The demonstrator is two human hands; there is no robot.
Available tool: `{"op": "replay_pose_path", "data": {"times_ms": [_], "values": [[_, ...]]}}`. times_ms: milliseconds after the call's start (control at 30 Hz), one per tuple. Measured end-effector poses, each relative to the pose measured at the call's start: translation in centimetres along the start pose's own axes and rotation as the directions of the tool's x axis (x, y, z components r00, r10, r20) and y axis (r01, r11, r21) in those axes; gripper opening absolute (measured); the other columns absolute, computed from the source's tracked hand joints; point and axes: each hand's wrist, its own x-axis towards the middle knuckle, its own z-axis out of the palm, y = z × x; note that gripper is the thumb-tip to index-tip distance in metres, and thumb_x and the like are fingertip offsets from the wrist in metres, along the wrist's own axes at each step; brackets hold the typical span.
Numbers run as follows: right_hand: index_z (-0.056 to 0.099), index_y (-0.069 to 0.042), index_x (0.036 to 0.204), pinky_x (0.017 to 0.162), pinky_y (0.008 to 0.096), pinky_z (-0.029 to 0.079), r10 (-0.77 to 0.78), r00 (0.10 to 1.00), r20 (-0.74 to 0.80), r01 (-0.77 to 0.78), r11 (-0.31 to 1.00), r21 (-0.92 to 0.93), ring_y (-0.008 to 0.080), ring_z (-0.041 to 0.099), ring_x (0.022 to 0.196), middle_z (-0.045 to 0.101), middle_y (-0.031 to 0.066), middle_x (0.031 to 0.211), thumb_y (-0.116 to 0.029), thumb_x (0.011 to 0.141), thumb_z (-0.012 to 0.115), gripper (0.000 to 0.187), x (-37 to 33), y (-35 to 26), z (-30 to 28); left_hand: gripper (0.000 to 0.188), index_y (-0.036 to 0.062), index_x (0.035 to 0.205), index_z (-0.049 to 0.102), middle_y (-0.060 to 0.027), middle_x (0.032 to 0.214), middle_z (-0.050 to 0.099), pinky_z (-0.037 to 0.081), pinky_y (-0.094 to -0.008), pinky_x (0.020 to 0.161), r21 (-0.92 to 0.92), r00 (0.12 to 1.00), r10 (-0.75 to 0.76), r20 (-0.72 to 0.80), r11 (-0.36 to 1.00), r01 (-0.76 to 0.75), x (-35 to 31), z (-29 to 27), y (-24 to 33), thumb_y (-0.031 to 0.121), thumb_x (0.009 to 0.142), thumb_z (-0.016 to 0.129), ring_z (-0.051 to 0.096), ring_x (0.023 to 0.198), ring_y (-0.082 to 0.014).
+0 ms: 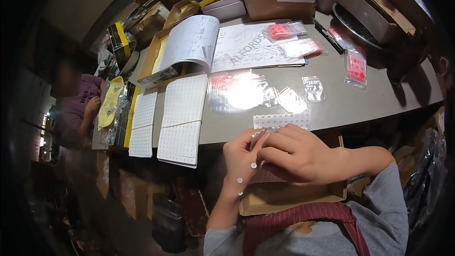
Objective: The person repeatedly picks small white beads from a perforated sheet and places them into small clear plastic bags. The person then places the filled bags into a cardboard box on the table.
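My left hand [236,155] and my right hand [298,155] meet at the table's near edge. Both are closed on a small clear plastic bag [258,135], most of it hidden by fingers. Small round white stickers [254,166] dot the left thumb side and wrist. Just beyond the hands lies a sheet of label stickers [281,121]. Below them, by my lap, is a shallow cardboard tray [289,203], with part of another pale sheet showing over it. Farther off, a row of clear zip bags [237,92] glares under the light; a single zip bag [313,89] lies to its right.
Two stacks of label sheets [182,116] held by rubber bands lie left. Behind are printed papers [237,57], bags with red contents [284,30], a black marker [328,36] and a round dish [355,26]. Boxes [279,4] line the back. Another person [80,97] is at far left.
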Motion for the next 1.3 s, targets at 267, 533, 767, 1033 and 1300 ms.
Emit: {"op": "replay_pose_path", "data": {"times_ms": [267, 533, 767, 1033, 1300], "values": [[0.064, 0.000, 0.103, 0.073, 0.0351, 0.049, -0.093, 0.978, -0.185, 0.024, 0.939, -0.344, 0.0257, 0.060, 0.083, 0.059, 0.0113, 0.096, -0.015, 0.076, 0.066, 0.031, 0.3, -1.9, 2.2, 0.015, -0.0057, 0.100, 0.075, -0.0065, 0.081, 0.071, 0.051, -0.0268, 0.067, 0.085, 0.998, 0.004, -0.062, 0.996, 0.002, -0.3, 0.0, -0.1, 0.007, 0.093, 0.076, 0.058, 0.074, -0.0085], [0.060, 0.002, 0.091, 0.068, 0.0302, 0.048, -0.198, 0.940, -0.279, 0.027, 0.856, -0.517, 0.0212, 0.058, 0.076, 0.054, 0.0096, 0.084, -0.015, 0.071, 0.063, 0.026, 0.4, -2.3, 3.7, 0.013, -0.0056, 0.093, 0.073, 0.0042, 0.079, 0.062, 0.043, -0.0229, 0.062, 0.045, 0.995, -0.094, -0.044, 0.994, 0.096, -0.2, 0.5, 1.4, 0.007, 0.095, 0.076, 0.048, 0.075, -0.0039], [0.061, 0.000, 0.086, 0.078, 0.0365, 0.050, -0.193, 0.946, -0.260, 0.033, 0.857, -0.515, 0.0261, 0.058, 0.080, 0.059, 0.0119, 0.085, -0.017, 0.076, 0.062, 0.020, 0.5, -2.3, 3.7, 0.014, -0.0056, 0.095, 0.073, 0.0026, 0.080, 0.064, 0.045, -0.0241, 0.065, 0.074, 0.998, -0.059, -0.037, 0.995, 0.062, -0.1, 0.2, 1.1, 0.009, 0.094, 0.076, 0.051, 0.075, -0.0047], [0.063, -0.004, 0.095, 0.081, 0.0433, 0.052, 0.063, 0.938, -0.340, -0.118, 0.982, -0.146, 0.0358, 0.062, 0.086, 0.063, 0.0134, 0.092, -0.008, 0.077, 0.072, 0.020, -1.8, 3.6, -1.8, 0.020, -0.0086, 0.101, 0.074, -0.0071, 0.084, 0.072, 0.050, -0.0255, 0.073, 0.147, 1.000, 0.005, -0.020, 0.989, -0.002, 0.1, -0.3, 0.0, 0.008, 0.090, 0.077, 0.060, 0.080, -0.0084], [0.063, -0.005, 0.097, 0.082, 0.0415, 0.050, 0.279, 0.915, -0.292, -0.393, 0.784, -0.481, 0.0322, 0.064, 0.091, 0.065, 0.0112, 0.095, -0.005, 0.083, 0.075, 0.018, -7.4, 10.9, -7.0, 0.018, -0.0079, 0.100, 0.075, -0.0064, 0.081, 0.071, 0.050, -0.0255, 0.072, 0.149, 0.999, 0.026, -0.037, 0.989, -0.020, 0.3, -0.3, -0.1, 0.006, 0.089, 0.076, 0.060, 0.077, -0.0088]]}}
